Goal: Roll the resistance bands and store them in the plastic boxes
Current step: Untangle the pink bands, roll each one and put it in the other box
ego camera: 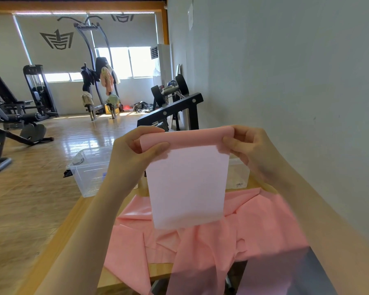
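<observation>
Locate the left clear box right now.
In the head view the box sits left of centre at the table's far left corner, just behind the left hand, which grips the pink band.

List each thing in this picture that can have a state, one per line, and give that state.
pink resistance band: top edge rolled, held up, the rest hanging onto the table
left hand: pinches the roll's left end
right hand: pinches the roll's right end
left plastic box: lid off, upright
right plastic box: mostly hidden, contents unclear
wooden table: loose pink band bunched on it
</observation>
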